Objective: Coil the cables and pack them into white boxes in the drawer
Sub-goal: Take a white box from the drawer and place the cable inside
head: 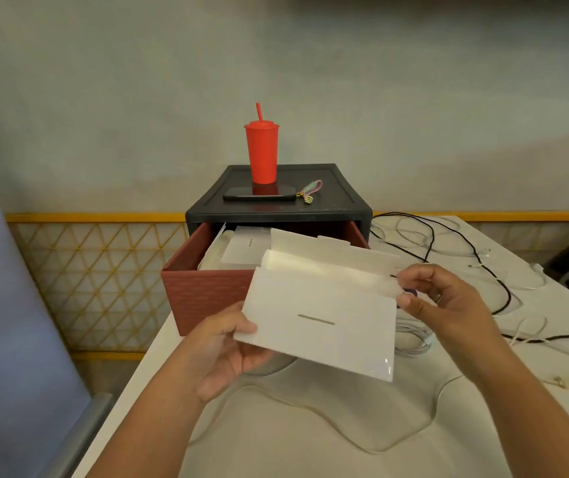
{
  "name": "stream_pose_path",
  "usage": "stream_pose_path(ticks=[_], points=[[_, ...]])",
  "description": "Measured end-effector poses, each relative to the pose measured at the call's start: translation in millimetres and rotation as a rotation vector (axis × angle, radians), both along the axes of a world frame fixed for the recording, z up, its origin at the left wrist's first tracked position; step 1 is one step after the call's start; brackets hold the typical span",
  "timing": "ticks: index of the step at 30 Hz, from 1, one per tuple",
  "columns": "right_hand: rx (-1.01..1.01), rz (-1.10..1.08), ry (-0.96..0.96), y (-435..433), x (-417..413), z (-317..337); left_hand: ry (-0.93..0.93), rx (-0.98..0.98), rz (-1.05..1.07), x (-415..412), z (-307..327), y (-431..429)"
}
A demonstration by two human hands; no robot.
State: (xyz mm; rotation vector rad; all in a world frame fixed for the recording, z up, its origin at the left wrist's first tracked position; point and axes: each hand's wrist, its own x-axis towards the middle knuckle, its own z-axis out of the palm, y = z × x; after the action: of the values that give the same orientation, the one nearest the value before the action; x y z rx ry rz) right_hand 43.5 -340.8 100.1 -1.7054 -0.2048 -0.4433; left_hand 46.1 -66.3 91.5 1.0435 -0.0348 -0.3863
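A cup point(261, 153) and phone point(258, 197) sit atop the cabinet point(338, 201); cables point(508, 294) sprawl across the table point(276, 443) at right. We hold the box point(321, 326) before the open drawer point(207, 291): left hand point(227, 350) grips its near-left corner, right hand point(448, 301) pinches its right edge.

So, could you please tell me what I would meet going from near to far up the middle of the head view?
The held white box → open red drawer → black phone → red tumbler with its straw.
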Motion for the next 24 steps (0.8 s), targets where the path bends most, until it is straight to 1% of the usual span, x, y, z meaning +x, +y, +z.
stream_pose_path(ticks=[2, 5, 7, 9, 13, 15, 18, 21, 24], points=[[0.024, -0.04, 0.067, 8, -2, -18, -0.017, 0.015, 0.006, 0, -10, -3], [0.115, -0.016, 0.211, 15, -6, -37, 0.011, 0.022, 0.053, 3, -27, -4], [0.195, 0.078, 0.319, 22, -10, -44, -0.017, 0.09, 0.07, 4, -38, -4], [0.194, 0.133, 0.371, 27, -11, -48, -0.062, 0.218, 0.103, 4, -46, -4], [0.152, 0.133, 0.374, 36, -5, -50, -0.155, 0.541, 0.251, 11, -54, -1], [0.146, 0.123, 0.367, 41, -2, -50, -0.199, 0.644, 0.321, 14, -57, -1], [0.106, 0.118, 0.356, 43, 1, -55, -0.264, 0.766, 0.346, 15, -63, -3], [0.077, 0.088, 0.354, 40, 3, -61, -0.285, 0.819, 0.342, 16, -71, -1], [0.13, -0.056, 0.324, 37, 7, -63, -0.276, 0.793, 0.316, 17, -73, 4]])
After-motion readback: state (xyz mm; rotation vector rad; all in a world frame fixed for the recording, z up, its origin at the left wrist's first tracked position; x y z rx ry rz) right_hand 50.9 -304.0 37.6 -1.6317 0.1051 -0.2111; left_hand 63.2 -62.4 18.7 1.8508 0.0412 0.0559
